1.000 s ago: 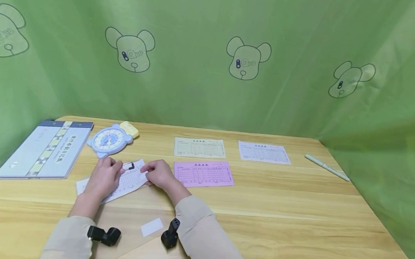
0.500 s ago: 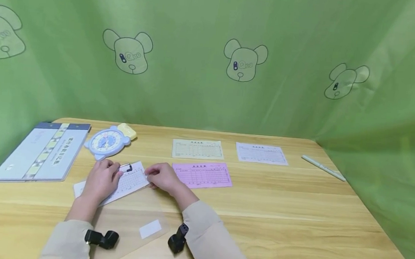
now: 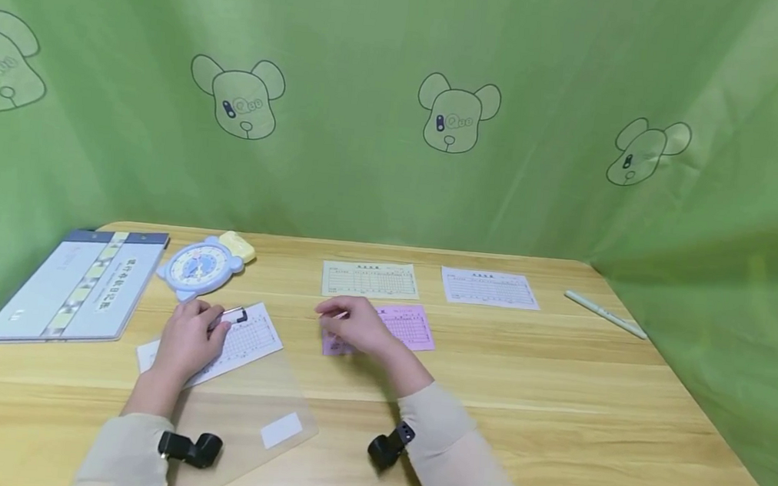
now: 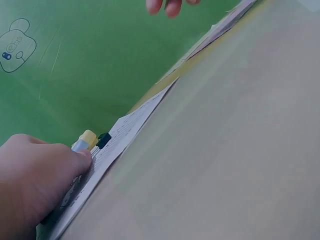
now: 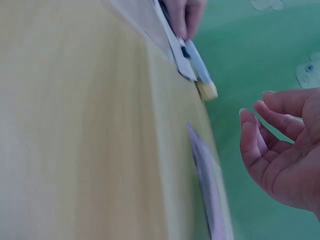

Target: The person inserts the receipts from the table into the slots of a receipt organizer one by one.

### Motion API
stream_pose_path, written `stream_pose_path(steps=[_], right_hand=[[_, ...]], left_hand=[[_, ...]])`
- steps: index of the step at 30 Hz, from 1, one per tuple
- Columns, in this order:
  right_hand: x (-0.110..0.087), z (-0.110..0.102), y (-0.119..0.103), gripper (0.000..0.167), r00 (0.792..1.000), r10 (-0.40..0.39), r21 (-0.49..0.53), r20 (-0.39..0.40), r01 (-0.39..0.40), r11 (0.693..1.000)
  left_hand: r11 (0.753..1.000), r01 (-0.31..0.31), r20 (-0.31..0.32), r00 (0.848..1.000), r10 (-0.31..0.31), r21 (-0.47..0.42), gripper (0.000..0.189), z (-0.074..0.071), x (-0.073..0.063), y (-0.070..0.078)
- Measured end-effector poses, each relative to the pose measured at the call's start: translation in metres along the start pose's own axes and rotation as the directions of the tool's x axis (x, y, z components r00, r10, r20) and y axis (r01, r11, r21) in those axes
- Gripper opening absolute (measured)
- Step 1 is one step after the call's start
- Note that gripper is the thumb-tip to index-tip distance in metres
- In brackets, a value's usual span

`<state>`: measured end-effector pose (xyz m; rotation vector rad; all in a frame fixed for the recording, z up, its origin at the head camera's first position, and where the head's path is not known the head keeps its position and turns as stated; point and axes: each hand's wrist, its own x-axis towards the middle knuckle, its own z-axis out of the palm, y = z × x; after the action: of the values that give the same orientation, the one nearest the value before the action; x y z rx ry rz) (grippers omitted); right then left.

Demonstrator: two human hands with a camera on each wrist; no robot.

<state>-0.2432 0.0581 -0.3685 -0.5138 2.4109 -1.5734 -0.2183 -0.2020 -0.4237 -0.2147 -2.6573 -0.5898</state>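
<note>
A see-through clipboard (image 3: 242, 408) lies tilted near the front left of the table, with a printed white form (image 3: 252, 339) across its top end. My left hand (image 3: 189, 337) grips that end, thumb beside the dark-tipped metal clip (image 3: 238, 315); in the left wrist view the thumb rests on top of the form and the other fingers are largely hidden. My right hand (image 3: 361, 327) is above the pink form (image 3: 412, 327) and covers its left part. In the right wrist view its fingers (image 5: 275, 117) are loosely bent, with nothing between them.
Behind lie a pale green form (image 3: 370, 280) and a lilac form (image 3: 491, 288). A capped pen (image 3: 605, 314) is at the right. On the left are a ledger book (image 3: 80, 285), a blue toy clock (image 3: 199, 267) and a yellow block (image 3: 238, 247). Green curtain (image 3: 339, 177) surrounds the table.
My right hand has let go of the white form's right corner and moved right, over the pink form. My left hand has stayed at the clip.
</note>
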Motion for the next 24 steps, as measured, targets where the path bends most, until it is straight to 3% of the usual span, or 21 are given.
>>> stream_pose_path(steps=[8, 15, 24], right_hand=[[-0.013, -0.049, 0.021, 0.028, 0.992, -0.003, -0.084, -0.128, -0.008, 0.996], [-0.026, -0.086, 0.05, 0.034, 0.983, 0.046, -0.063, -0.176, -0.058, 0.996], [-0.033, -0.112, 0.077, 0.038, 0.97, 0.092, -0.057, -0.225, -0.107, 0.993]], left_hand=[[0.999, 0.036, 0.012, 0.999, -0.035, -0.036, 0.033, 0.0, 0.0, 0.0], [0.996, 0.042, 0.004, 0.999, -0.042, -0.079, 0.031, 0.001, -0.001, -0.001], [0.993, 0.054, 0.012, 0.999, -0.053, -0.103, 0.03, 0.001, -0.001, -0.001]])
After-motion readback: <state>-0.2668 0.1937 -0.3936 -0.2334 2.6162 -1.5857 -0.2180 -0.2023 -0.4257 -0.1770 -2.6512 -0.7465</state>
